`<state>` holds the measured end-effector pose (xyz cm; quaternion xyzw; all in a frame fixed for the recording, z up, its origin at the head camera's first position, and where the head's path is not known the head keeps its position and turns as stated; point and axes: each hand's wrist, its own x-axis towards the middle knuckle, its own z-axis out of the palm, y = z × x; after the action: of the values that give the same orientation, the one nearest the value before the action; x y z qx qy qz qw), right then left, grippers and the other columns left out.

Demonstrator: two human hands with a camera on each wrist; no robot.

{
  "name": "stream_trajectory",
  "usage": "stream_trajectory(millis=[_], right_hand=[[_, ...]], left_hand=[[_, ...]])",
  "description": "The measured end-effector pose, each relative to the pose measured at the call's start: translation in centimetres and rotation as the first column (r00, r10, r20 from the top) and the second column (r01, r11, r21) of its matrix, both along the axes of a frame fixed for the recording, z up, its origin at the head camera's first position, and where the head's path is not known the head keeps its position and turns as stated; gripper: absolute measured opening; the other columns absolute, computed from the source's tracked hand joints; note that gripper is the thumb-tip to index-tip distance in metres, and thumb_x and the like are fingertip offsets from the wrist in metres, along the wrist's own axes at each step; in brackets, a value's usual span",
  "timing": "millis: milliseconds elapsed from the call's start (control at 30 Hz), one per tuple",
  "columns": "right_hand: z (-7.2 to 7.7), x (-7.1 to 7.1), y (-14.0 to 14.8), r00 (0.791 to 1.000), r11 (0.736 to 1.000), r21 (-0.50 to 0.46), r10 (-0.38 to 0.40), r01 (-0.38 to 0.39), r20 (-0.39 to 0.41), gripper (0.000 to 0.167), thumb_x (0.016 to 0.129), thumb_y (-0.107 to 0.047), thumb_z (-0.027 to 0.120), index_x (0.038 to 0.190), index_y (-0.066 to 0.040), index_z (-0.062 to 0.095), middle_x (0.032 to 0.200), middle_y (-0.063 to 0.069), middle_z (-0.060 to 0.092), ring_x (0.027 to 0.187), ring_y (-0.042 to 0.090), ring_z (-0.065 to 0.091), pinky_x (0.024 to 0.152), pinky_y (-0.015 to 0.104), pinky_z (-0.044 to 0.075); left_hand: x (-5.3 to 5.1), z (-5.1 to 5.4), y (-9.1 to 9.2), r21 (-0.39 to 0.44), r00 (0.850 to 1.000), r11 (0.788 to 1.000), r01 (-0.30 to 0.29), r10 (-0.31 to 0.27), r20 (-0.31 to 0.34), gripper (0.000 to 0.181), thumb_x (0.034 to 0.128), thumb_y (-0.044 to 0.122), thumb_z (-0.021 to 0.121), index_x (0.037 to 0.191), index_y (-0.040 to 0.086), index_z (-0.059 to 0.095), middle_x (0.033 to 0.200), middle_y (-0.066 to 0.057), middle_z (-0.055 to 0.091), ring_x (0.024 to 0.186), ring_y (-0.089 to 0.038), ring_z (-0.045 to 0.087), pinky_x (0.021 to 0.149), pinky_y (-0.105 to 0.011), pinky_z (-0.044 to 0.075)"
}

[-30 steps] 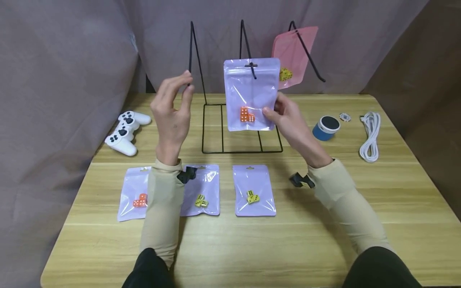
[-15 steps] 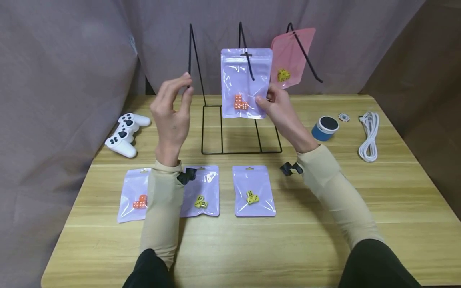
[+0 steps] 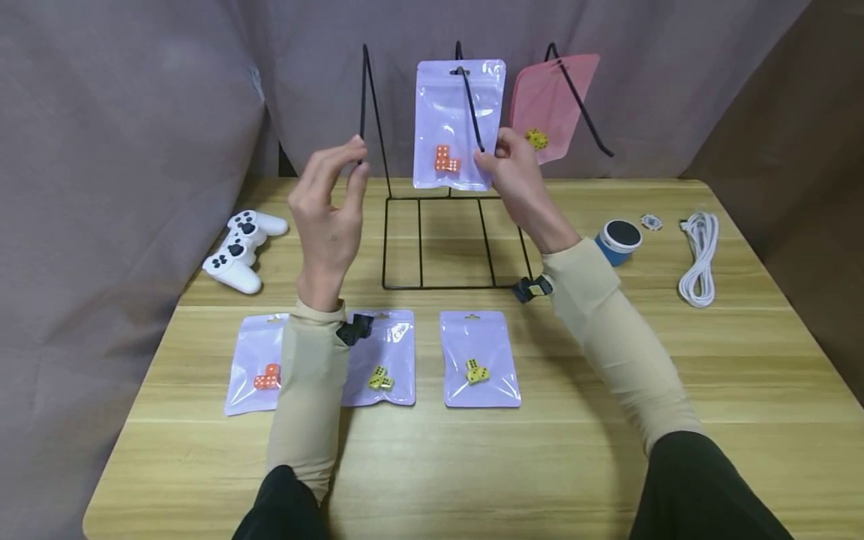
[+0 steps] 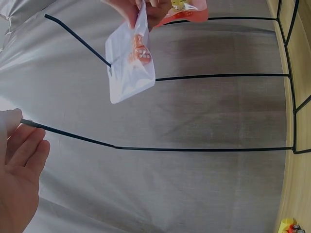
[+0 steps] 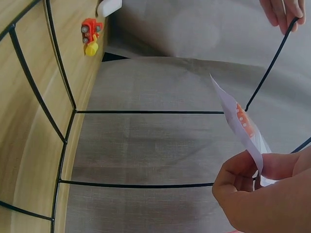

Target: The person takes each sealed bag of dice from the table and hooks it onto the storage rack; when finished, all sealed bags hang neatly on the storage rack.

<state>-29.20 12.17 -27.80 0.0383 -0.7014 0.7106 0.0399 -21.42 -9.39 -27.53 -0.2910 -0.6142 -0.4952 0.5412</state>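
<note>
My right hand (image 3: 523, 184) pinches the lower right edge of a lilac zip bag (image 3: 427, 105) with orange dice. The bag's hang hole is threaded on the middle arm of a black wire rack (image 3: 459, 287); the bag (image 4: 119, 80) sits behind the bend of that arm in the left wrist view. My left hand (image 3: 331, 217) pinches the tip of the rack's left arm (image 4: 73, 135) between thumb and fingers. A pink bag (image 3: 540, 97) with yellow dice hangs from the right arm. On the table, several lilac bags lie flat, one (image 3: 479, 337) with yellow dice; my left sleeve partly covers others.
A white game controller (image 3: 236, 255) lies at the left. To the right are a blue speaker (image 3: 617, 240), a poker chip (image 3: 651, 222) and a coiled white cable (image 3: 702, 259). The right wrist view shows a red and yellow toy (image 5: 90, 34) behind the rack.
My right hand has moved up and away from me, sliding the lilac bag farther back along the middle arm. My left hand keeps its pinch on the left arm's tip.
</note>
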Motion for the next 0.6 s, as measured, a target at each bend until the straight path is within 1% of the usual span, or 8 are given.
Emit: stream_trajectory(millis=[33, 133, 233, 267, 467, 567, 600], right_hand=[[0.1, -0.2, -0.1, 1.0, 1.0, -0.027, 0.004, -0.004, 0.003, 0.011, 0.091, 0.006, 0.054, 0.1, 0.0, 0.052, 0.091, 0.011, 0.055, 0.081, 0.017, 0.056, 0.071, 0.024, 0.053], [0.2, -0.8, 0.0, 1.0, 0.999, -0.042, -0.007, 0.008, 0.011, 0.01, 0.09, 0.007, 0.054, 0.094, -0.002, 0.051, 0.08, 0.006, 0.045, 0.071, 0.012, 0.048, 0.061, 0.019, 0.049], [0.4, -1.3, 0.1, 1.0, 0.999, -0.045, -0.018, 0.019, 0.025, 0.009, 0.091, 0.007, 0.053, 0.093, -0.002, 0.052, 0.078, 0.004, 0.042, 0.068, 0.011, 0.045, 0.056, 0.016, 0.047], [0.5, -1.5, 0.2, 0.999, 0.999, -0.027, -0.024, 0.025, 0.028, 0.008, 0.092, 0.006, 0.053, 0.093, -0.002, 0.052, 0.077, 0.004, 0.041, 0.067, 0.011, 0.044, 0.054, 0.016, 0.046], [0.6, -2.4, 0.4, 0.997, 0.998, 0.019, -0.06, 0.059, 0.04, 0.005, 0.094, 0.002, 0.052, 0.093, -0.002, 0.053, 0.081, 0.005, 0.047, 0.068, 0.011, 0.048, 0.053, 0.017, 0.047], [0.6, -2.6, 0.4, 0.997, 0.998, -0.002, -0.06, 0.06, 0.057, 0.005, 0.094, 0.003, 0.052, 0.095, -0.001, 0.054, 0.09, 0.009, 0.053, 0.075, 0.014, 0.053, 0.058, 0.018, 0.052], [0.6, -2.7, 0.4, 0.996, 0.998, 0.0, -0.061, 0.061, 0.062, 0.005, 0.094, 0.003, 0.052, 0.095, -0.001, 0.054, 0.09, 0.009, 0.052, 0.075, 0.014, 0.054, 0.059, 0.019, 0.052]], left_hand=[[0.0, 0.0, 0.0, -0.004, 1.0, 1.0, -0.002, 0.002, 0.0, 0.011, 0.0802, -0.016, 0.064, 0.091, -0.014, 0.063, 0.092, -0.027, 0.064, 0.093, -0.038, 0.064, 0.091, -0.038, 0.054], [0.1, -0.1, 0.0, -0.011, 1.0, 1.0, -0.004, 0.004, 0.003, 0.011, 0.0804, -0.016, 0.064, 0.091, -0.014, 0.063, 0.093, -0.027, 0.064, 0.094, -0.039, 0.064, 0.091, -0.038, 0.054], [0.2, -0.1, 0.0, -0.013, 1.0, 1.0, -0.004, 0.004, 0.002, 0.011, 0.0804, -0.017, 0.063, 0.091, -0.014, 0.063, 0.093, -0.027, 0.064, 0.094, -0.039, 0.063, 0.091, -0.038, 0.054], [0.1, -0.1, 0.0, -0.013, 1.0, 1.0, -0.003, 0.003, 0.001, 0.011, 0.0804, -0.017, 0.063, 0.091, -0.014, 0.063, 0.093, -0.027, 0.064, 0.093, -0.039, 0.063, 0.091, -0.038, 0.054], [0.0, -0.1, 0.2, -0.013, 1.0, 1.0, 0.002, -0.002, -0.006, 0.012, 0.0795, -0.017, 0.064, 0.091, -0.014, 0.063, 0.092, -0.027, 0.064, 0.093, -0.039, 0.063, 0.091, -0.038, 0.054], [0.1, -0.1, 0.2, -0.015, 1.0, 1.0, -0.003, 0.003, -0.002, 0.014, 0.0787, -0.019, 0.064, 0.091, -0.013, 0.063, 0.092, -0.027, 0.064, 0.093, -0.039, 0.063, 0.091, -0.037, 0.054], [0.1, -0.2, 0.3, -0.014, 1.0, 1.0, -0.004, 0.004, 0.0, 0.014, 0.0783, -0.019, 0.064, 0.091, -0.013, 0.063, 0.092, -0.027, 0.064, 0.093, -0.039, 0.063, 0.091, -0.036, 0.054]])
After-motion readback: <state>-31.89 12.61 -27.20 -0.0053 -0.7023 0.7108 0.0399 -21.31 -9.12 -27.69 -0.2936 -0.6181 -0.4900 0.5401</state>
